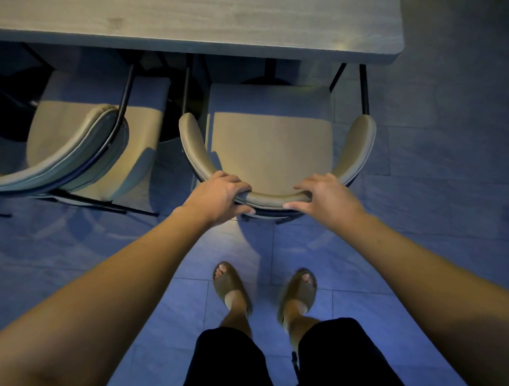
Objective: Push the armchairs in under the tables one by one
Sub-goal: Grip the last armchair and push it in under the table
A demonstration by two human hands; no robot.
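Forearms fill the lower frame, both reaching forward; below them black shorts and two feet in tan slide sandals on the tiled floor.

Left hand grips the curved top of the armchair backrest left of centre: fingers curled over the top rim, thumb under the rear edge. Right hand is on the same rim right of centre, fingers draped over the top and only loosely bent, thumb tip against the rear face. Looks like contact more than a full clamp on that side; can't tell how firm. A short stretch of bare rim shows between the two hands.

Chair sits square to the table, directly ahead of the feet. Front of the seat cushion is at or just under the table's near edge; most of the seat and both armrests are out from under it. Dark metal chair legs rise either side of the seat front, close to the tabletop edge.

Second armchair to the left, angled, also mostly out, with a narrow floor gap between the two. Right of the held chair: open floor past the table's rounded corner. Behind the chair, open tile around the feet.
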